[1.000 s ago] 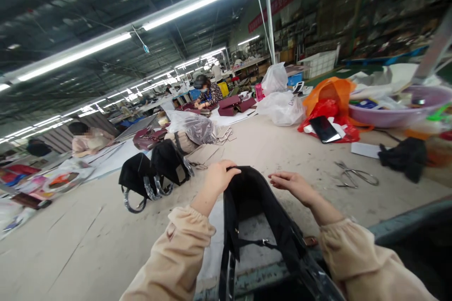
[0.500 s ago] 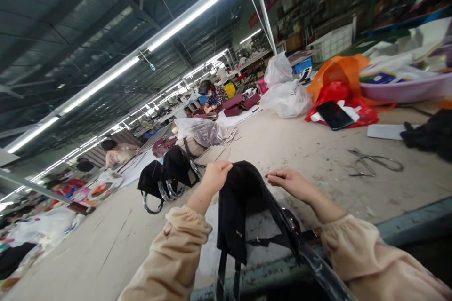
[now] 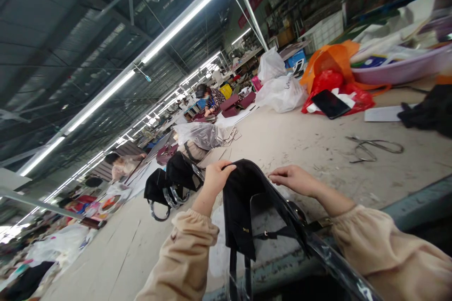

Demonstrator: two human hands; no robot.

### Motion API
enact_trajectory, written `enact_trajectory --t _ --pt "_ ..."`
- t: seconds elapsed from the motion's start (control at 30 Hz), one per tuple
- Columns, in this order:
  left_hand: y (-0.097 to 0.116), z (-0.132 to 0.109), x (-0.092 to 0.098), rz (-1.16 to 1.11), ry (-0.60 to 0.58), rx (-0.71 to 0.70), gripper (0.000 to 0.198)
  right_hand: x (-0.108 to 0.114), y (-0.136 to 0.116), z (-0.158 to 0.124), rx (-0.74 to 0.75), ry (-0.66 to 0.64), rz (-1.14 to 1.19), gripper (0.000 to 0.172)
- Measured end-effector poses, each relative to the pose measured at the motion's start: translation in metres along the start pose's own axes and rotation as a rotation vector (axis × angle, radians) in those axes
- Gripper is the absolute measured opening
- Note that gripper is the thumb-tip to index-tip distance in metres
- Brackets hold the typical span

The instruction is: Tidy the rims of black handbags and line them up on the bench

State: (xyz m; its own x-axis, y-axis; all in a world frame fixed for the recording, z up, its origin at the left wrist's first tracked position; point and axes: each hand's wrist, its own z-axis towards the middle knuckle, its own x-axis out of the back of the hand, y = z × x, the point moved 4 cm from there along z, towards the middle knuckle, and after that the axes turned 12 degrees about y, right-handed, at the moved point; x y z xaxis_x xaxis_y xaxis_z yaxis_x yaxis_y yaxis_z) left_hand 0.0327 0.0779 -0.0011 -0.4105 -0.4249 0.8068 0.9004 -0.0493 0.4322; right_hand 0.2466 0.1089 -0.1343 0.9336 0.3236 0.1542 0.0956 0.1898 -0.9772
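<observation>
A black handbag [image 3: 237, 211] with a small gold mark stands at the table's front edge, its handles wrapped in clear film hanging over the side. My left hand [image 3: 214, 181] is closed on the bag's upper left edge, thumb on top. Just right of the bag's rim is my right hand [image 3: 294, 179], its fingertips pressed together; whatever they pinch is too small to make out. A dark strap with a metal fitting [image 3: 265, 234] crosses the bag's open side. Beyond my left hand sit more black bags [image 3: 180, 171] with wrapped handles.
Scissors [image 3: 376, 148] lie to the right on the worn table [image 3: 282, 138]. Farther back are a phone [image 3: 331, 104], a red plastic bag [image 3: 363, 99], white plastic bags [image 3: 282, 94] and a purple basin [image 3: 395, 73]. Two people [image 3: 210, 99] work at the tables beyond.
The view has shifted slightly, so the bag and my hands appear a little farther right. My left hand keeps its hold, and my right hand stays beside the rim.
</observation>
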Motion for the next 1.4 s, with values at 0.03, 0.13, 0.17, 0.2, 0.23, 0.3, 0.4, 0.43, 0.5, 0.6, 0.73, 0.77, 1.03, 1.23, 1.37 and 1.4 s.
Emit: enact_trajectory --t 0.03,0.13,0.17,0.2,0.23,0.3,0.4,0.43,0.5,0.6,0.73,0.77,1.03,1.23,1.37,1.4 --pt "-0.002 0.001 -0.002 0.001 0.002 0.007 0.023 0.000 0.001 0.000 -0.001 0.007 0.000 0.039" --pt "-0.006 0.002 -0.006 -0.002 -0.016 0.026 0.023 0.002 0.000 0.001 0.007 0.037 0.018 0.040" --pt "-0.006 0.001 -0.007 -0.005 -0.030 0.029 0.023 0.003 -0.001 0.002 0.013 0.048 0.032 0.041" --pt "-0.006 0.000 -0.008 -0.007 -0.047 0.029 0.024 0.004 -0.003 0.002 0.019 0.057 0.047 0.043" --pt "-0.005 -0.001 -0.008 -0.005 -0.065 0.026 0.026 0.005 -0.006 0.002 0.025 0.065 0.061 0.045" --pt "-0.002 -0.003 -0.004 0.020 -0.095 0.015 0.032 0.007 -0.011 0.002 0.031 0.069 0.090 0.048" --pt "0.004 -0.006 0.008 0.128 -0.107 -0.014 0.032 0.007 -0.019 0.001 0.050 0.050 0.114 0.048" --pt "0.007 -0.007 0.012 0.182 -0.106 -0.026 0.029 0.008 -0.021 0.001 0.056 0.046 0.115 0.047" --pt "0.011 -0.008 0.019 0.301 -0.112 -0.049 0.024 0.009 -0.022 0.001 0.063 0.051 0.102 0.046" --pt "0.018 -0.009 0.020 0.466 -0.132 -0.074 0.027 0.012 -0.023 0.001 0.069 0.072 0.061 0.045" --pt "0.026 -0.009 0.012 0.625 -0.135 -0.094 0.024 0.012 -0.028 0.001 0.083 0.083 0.043 0.042" --pt "0.027 -0.010 0.011 0.653 -0.134 -0.096 0.024 0.011 -0.029 0.001 0.089 0.087 0.039 0.042" --pt "0.023 -0.010 0.007 0.745 -0.132 -0.089 0.027 0.016 -0.052 -0.008 0.159 0.225 -0.137 0.043" --pt "0.024 -0.010 0.010 0.710 -0.124 -0.101 0.029 0.007 -0.112 0.006 0.330 0.190 -0.733 0.050" --pt "0.025 -0.012 0.014 0.670 -0.113 -0.111 0.028 -0.025 -0.150 0.027 0.392 0.062 -0.931 0.042" --pt "0.024 -0.012 0.015 0.661 -0.107 -0.109 0.028 -0.034 -0.155 0.032 0.394 0.027 -0.983 0.035"
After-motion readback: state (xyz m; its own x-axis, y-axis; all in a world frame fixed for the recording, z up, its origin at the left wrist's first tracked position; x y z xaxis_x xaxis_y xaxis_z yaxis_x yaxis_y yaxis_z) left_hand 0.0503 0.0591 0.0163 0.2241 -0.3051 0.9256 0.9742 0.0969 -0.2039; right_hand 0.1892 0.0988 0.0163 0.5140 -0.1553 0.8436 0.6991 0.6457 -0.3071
